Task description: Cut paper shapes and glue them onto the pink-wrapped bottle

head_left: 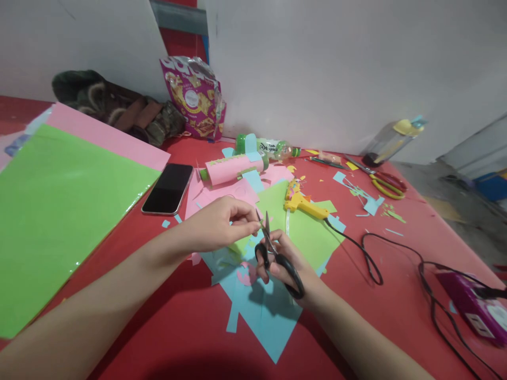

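Over the paper pile, my right hand [283, 258] grips black-handled scissors [291, 274], fingers in the loops and blades pointing up and a little apart. My left hand [225, 224] is closed in a pinch by the blades, on a tiny green piece of paper [261, 225]. Beneath both hands lie blue paper [269, 327], a green sheet [312, 243] and pink paper scraps [246, 273]. Just beyond, a yellow glue gun [304, 205] rests on the green sheet. A bottle wrapped in pink paper [233, 169] lies on its side behind my left hand.
A phone [168, 189] and large packaged paper sheets [75, 211] lie left. Behind stand a purple snack bag [194, 100] and a lying green bottle [269, 148]. Larger scissors [386, 184], a clear bottle [396, 140], a black cord [372, 264] and a purple power strip [471, 309] are right.
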### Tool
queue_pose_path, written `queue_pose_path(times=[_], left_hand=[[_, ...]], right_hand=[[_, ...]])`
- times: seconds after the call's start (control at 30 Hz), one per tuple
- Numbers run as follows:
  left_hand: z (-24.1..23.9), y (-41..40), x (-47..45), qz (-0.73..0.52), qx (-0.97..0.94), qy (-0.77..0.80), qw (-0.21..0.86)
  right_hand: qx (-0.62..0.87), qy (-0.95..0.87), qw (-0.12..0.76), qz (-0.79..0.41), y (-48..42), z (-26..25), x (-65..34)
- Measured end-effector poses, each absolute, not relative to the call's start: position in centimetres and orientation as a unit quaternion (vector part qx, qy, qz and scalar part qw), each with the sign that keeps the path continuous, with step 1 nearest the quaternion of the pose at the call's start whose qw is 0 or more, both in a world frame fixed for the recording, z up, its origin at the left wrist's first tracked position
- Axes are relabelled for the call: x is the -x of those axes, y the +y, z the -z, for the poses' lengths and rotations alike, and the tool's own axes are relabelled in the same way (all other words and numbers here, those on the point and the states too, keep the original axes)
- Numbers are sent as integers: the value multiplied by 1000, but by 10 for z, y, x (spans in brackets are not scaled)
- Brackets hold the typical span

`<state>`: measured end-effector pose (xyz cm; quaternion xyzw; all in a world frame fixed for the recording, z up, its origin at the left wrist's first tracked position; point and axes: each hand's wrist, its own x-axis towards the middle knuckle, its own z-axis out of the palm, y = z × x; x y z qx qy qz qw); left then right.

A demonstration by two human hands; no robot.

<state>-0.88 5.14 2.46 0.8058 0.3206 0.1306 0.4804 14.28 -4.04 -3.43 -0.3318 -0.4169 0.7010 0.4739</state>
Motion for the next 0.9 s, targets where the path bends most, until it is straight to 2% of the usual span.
queue_pose_path(times=[0.9], left_hand=[[-33, 55, 13, -46, -830, 369, 415]], right_hand=[[378, -418, 434, -702, -38, 30, -144]])
